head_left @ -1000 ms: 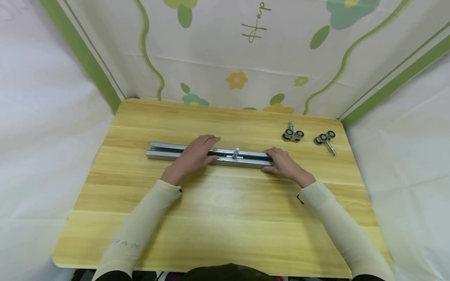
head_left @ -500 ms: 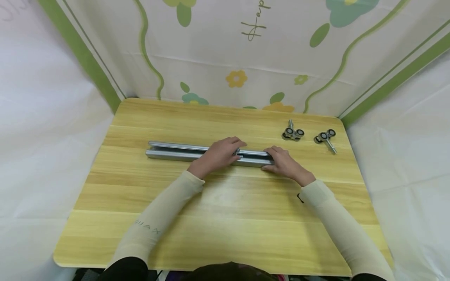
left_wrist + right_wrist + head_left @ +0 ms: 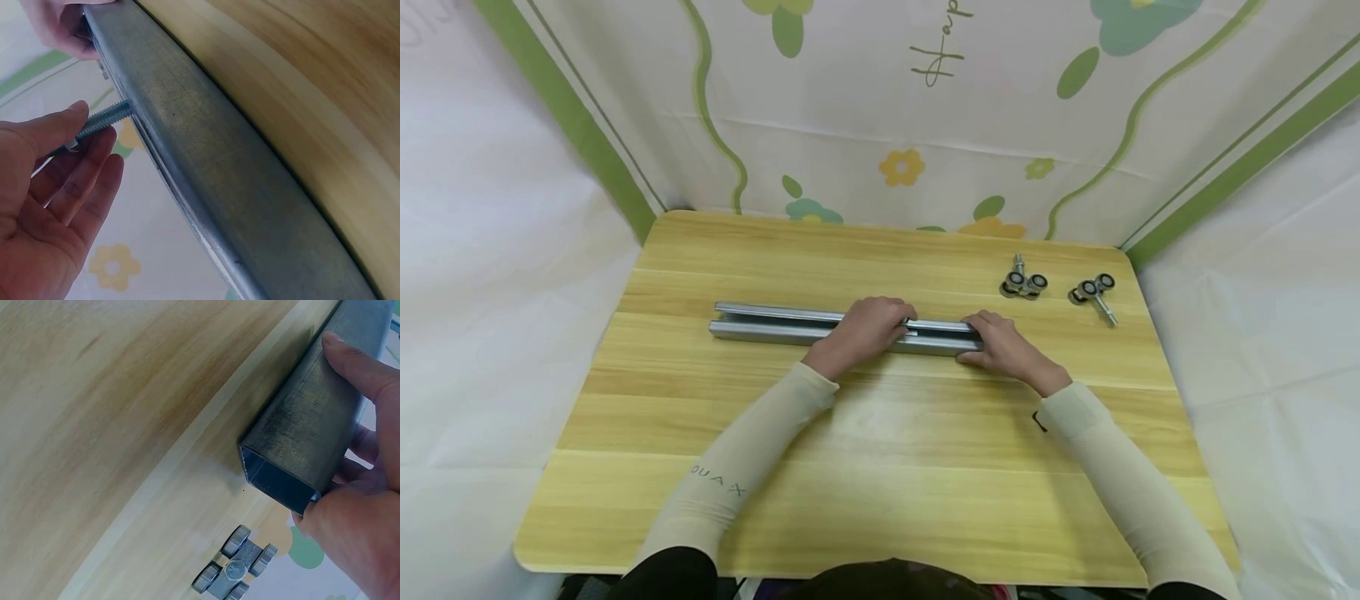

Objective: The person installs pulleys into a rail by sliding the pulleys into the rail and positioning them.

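A metal channel rail (image 3: 767, 332) lies across the table with its slot facing up. A threaded bolt (image 3: 109, 117) sticks out of that slot; in the left wrist view my left hand (image 3: 53, 194) pinches it between thumb and fingers. From the head, the left hand (image 3: 863, 327) covers most of the bolt, and whatever it joins inside the rail is largely hidden. Near the rail's right end, my right hand (image 3: 1009, 354) grips both sides. The right wrist view shows this hand (image 3: 362, 506) with its thumb along one wall, beside the rail's hollow end (image 3: 278, 481).
Two roller trolleys with bolts lie at the back right: one (image 3: 1022, 285) with its bolt pointing to the back, another (image 3: 1092, 292) with its bolt pointing to the front. A patterned cloth (image 3: 850, 108) hangs behind the wooden table (image 3: 880, 475).
My left hand has moved right along the rail to the upright bolt and now pinches it. The right hand keeps its grip at the rail's end.
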`<state>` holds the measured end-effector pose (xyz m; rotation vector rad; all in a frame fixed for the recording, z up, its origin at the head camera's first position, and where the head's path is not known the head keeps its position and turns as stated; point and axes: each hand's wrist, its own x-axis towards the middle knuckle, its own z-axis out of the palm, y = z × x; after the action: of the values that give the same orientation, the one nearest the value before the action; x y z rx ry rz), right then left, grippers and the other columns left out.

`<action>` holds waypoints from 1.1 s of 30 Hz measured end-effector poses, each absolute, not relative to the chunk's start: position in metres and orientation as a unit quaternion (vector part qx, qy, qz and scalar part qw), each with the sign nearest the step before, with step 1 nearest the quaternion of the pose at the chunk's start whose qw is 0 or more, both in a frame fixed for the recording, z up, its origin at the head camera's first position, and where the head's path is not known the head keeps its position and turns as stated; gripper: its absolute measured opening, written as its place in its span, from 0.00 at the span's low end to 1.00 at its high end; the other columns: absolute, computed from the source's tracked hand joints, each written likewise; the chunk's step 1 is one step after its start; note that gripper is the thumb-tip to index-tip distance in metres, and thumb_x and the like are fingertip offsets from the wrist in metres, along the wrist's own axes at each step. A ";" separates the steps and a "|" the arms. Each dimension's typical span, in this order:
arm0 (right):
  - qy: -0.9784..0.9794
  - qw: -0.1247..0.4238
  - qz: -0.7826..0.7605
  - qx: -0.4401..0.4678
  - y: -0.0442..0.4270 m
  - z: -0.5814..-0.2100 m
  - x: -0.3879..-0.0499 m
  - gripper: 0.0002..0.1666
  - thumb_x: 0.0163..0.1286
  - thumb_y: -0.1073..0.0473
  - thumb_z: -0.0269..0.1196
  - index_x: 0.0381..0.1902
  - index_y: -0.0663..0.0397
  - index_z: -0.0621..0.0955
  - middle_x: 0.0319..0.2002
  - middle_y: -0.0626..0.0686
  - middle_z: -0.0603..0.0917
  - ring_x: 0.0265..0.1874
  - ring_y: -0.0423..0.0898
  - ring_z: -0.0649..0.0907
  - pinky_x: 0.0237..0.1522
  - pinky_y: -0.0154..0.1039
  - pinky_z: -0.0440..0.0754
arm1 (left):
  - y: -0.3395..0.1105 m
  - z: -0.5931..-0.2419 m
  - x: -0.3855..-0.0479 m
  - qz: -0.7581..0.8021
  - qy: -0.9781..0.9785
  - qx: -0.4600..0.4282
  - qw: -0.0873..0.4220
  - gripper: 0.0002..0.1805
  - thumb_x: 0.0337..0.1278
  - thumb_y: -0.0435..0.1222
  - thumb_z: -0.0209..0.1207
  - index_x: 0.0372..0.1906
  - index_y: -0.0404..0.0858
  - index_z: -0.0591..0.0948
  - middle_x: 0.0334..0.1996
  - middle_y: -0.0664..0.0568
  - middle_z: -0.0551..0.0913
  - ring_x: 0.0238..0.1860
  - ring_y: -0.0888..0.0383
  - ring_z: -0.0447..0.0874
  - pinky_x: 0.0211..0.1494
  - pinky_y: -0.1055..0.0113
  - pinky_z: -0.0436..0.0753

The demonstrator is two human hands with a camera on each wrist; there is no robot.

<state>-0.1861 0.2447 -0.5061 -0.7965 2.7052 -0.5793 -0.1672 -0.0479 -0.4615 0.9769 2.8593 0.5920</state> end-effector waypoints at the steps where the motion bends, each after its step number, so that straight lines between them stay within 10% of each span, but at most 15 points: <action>1: 0.932 0.131 -0.199 -0.274 0.245 -0.506 -0.186 0.39 0.66 0.49 0.78 0.66 0.65 0.78 0.55 0.63 0.83 0.51 0.59 0.81 0.55 0.60 0.74 | -0.048 -0.461 -0.167 0.193 0.928 0.317 0.031 0.14 0.72 0.34 0.66 0.59 0.40 0.88 0.52 0.49 0.90 0.50 0.53 0.90 0.51 0.59 0.90; 33: 0.934 0.121 -0.193 -0.277 0.245 -0.506 -0.183 0.40 0.65 0.49 0.78 0.66 0.66 0.78 0.54 0.64 0.83 0.50 0.59 0.81 0.53 0.57 0.73 | -0.074 -0.459 -0.162 0.206 0.935 0.289 0.022 0.12 0.74 0.28 0.61 0.54 0.38 0.90 0.49 0.48 0.92 0.40 0.56 0.90 0.41 0.62 0.88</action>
<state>-0.1829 0.2451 -0.5059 -0.8084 2.7265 -0.5628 -0.1620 -0.0736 -0.4593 0.8960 2.8967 0.6378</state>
